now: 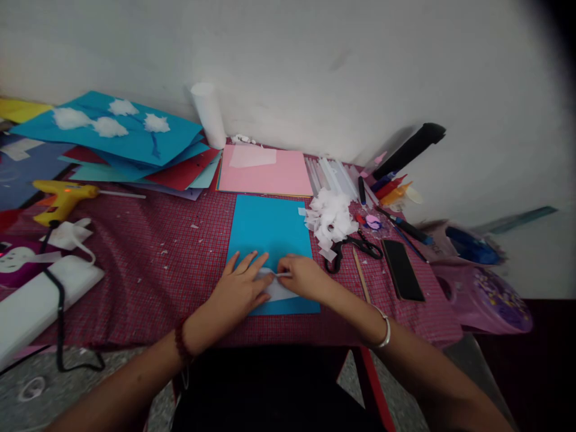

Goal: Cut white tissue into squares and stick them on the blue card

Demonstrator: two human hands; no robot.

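A blue sheet of paper (270,228) lies on the cloth in front of me. On its lower part is a piece of white paper (278,291), partly hidden under my hands. My left hand (243,285) lies flat with its fingers spread, pressing on the blue sheet and the white paper's left side. With fingers curled in a pinch, my right hand (302,276) grips the upper edge of the white paper, which looks narrow and folded or rolled there. Just right of the blue sheet sits a heap of white paper pieces (332,215), with black-handled scissors (355,245) beside it.
A yellow glue gun (67,201) and a white power strip (67,294) with cables lie at left. Behind are stacked sheets with white tufts (135,141), a white roll (209,117) and pink paper (265,171). A pencil (361,276) and phone (402,270) lie at right.
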